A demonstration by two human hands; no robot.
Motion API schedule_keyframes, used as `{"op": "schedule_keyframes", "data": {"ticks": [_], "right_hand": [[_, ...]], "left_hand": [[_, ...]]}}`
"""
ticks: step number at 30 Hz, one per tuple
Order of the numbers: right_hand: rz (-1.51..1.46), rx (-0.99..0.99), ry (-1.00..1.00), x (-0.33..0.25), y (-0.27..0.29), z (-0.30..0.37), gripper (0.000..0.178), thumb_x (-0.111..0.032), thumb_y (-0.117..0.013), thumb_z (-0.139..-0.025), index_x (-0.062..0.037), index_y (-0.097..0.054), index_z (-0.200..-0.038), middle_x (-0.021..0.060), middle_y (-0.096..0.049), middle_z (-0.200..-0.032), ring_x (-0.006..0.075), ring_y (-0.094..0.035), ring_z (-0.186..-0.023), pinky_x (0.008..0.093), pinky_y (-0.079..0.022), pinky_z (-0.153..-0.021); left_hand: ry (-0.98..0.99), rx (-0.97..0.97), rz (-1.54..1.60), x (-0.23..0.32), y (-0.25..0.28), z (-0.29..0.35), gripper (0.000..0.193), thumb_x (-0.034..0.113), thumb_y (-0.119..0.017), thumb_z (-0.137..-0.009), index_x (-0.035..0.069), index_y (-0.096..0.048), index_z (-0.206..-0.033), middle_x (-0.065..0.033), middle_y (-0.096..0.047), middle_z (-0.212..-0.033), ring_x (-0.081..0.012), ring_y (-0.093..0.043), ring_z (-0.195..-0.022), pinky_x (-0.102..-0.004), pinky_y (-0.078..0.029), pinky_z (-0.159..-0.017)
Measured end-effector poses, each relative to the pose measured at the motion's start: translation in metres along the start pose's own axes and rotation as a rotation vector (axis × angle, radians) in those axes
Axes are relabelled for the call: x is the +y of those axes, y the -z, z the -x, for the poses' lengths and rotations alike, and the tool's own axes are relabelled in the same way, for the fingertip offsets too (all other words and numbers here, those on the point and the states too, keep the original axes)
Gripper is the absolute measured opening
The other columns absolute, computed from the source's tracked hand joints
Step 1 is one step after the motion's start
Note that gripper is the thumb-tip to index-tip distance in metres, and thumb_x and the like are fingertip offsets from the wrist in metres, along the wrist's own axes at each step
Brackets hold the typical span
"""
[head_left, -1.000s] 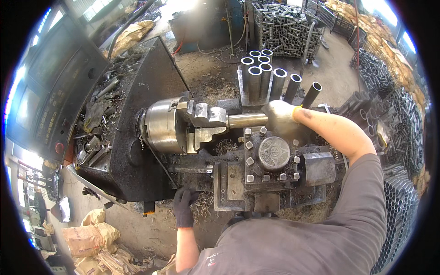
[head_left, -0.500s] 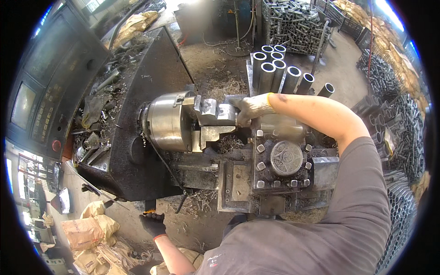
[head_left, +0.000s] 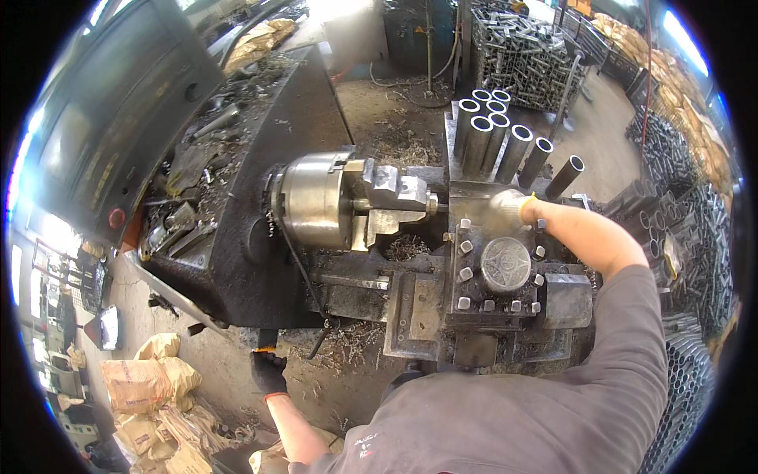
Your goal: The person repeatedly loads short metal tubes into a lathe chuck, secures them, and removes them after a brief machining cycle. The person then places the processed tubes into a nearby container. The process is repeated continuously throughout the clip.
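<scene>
Chuck [head_left: 320, 199] of the lathe, centre frame, faces the gloved right hand [head_left: 509, 207], which rests just right of it with its grip not discernible, while the left hand [head_left: 268, 373] at lower left grasps a lever; sudden rotation could catch the glove.

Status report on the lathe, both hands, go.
Right hand in a pale glove, resting on the machine behind the tool post. Left hand in a dark glove, low at the lathe's front edge. Chuck empty as far as visible. Steel tubes stacked beyond.
</scene>
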State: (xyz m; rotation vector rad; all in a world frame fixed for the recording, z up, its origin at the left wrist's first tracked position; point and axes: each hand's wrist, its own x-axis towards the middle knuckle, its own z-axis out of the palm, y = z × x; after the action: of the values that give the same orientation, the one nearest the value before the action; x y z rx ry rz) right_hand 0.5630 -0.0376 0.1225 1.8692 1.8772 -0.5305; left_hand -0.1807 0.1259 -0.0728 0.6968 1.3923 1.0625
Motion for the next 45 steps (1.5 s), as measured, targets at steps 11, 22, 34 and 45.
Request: {"op": "schedule_keyframes", "data": {"ticks": [11, 22, 34, 45], "right_hand": [[-0.566, 0.818, -0.578, -0.041, 0.050, 0.134, 0.050, -0.027, -0.082, -0.081, -0.0078, -0.071, -0.125, 0.0173, -0.079, -0.096, 0.0294, -0.078, -0.084, 0.0441, -0.061, -0.079], [-0.841, 1.187, 0.433, -0.261, -0.001, 0.227, 0.033, -0.002, -0.082, -0.073, -0.0015, -0.080, -0.106, 0.0102, -0.081, -0.089, 0.0199, -0.078, -0.085, 0.0380, -0.063, -0.077], [-0.923, 1.026, -0.330, -0.299, -0.136, 0.183, 0.042, -0.026, -0.088, -0.077, -0.0076, -0.071, -0.111, 0.0177, -0.078, -0.099, 0.0395, -0.077, -0.088, 0.0454, -0.064, -0.074], [-0.889, 1.056, -0.249, -0.293, -0.138, 0.184, 0.047, -0.026, -0.087, -0.075, -0.0084, -0.071, -0.115, 0.0165, -0.077, -0.105, 0.0373, -0.077, -0.091, 0.0439, -0.064, -0.079]], "left_hand": [[-1.013, 0.411, -0.583, 0.093, -0.080, 0.108, 0.041, 0.020, -0.068, -0.105, -0.001, -0.060, -0.139, -0.0175, -0.071, -0.119, -0.0306, -0.068, -0.108, -0.0432, -0.055, -0.096], [-1.691, 0.255, -0.966, 0.305, -0.195, 0.119, 0.045, 0.027, -0.064, -0.103, 0.006, -0.058, -0.143, -0.0183, -0.076, -0.119, -0.0411, -0.073, -0.107, -0.0499, -0.057, -0.092], [-1.385, 0.334, -1.074, 0.391, -0.268, 0.065, 0.061, 0.039, -0.058, -0.104, 0.016, -0.044, -0.159, -0.0257, -0.069, -0.138, -0.0431, -0.071, -0.120, -0.0528, -0.056, -0.095], [-0.148, -0.049, -1.022, -0.117, -0.004, 0.200, 0.032, 0.034, -0.060, -0.098, 0.005, -0.071, -0.107, -0.0206, -0.073, -0.089, -0.0355, -0.072, -0.084, -0.0471, -0.055, -0.080]]}}
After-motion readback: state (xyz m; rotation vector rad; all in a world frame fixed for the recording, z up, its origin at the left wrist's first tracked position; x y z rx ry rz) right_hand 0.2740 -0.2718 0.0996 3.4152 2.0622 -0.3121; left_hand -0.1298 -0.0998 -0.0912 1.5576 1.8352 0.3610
